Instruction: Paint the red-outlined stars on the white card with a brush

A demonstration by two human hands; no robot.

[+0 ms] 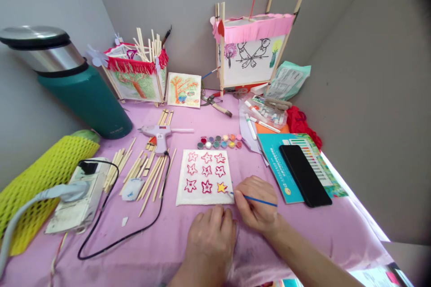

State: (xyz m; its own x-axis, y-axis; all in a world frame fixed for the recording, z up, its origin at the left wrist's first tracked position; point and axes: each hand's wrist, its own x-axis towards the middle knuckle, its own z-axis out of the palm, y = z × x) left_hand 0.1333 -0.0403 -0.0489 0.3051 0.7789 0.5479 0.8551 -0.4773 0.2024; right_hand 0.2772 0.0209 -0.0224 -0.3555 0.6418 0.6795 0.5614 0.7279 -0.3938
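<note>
A small white square canvas (198,199) lies flat on the cloth, with rows of red-outlined stars on it. The near right star (222,187) is filled with yellow. My right hand (256,202) is closed in a pinch around a thin blue paintbrush (257,200), its tip at that yellow star. At the canvas's near edge, my left hand (210,237) has its fingers curled and pressed together against the edge; the fingertips are partly hidden. Just behind the canvas sit two rows of small paint pots (218,144) in several colours.
On the left stand a teal bottle (85,98), a power strip (81,206), a glue gun (160,134) with its black cord, and wooden sticks (153,179). A phone (305,175) rests on a teal booklet (274,166). Decorated lanterns (254,60) and pliers (218,105) are behind.
</note>
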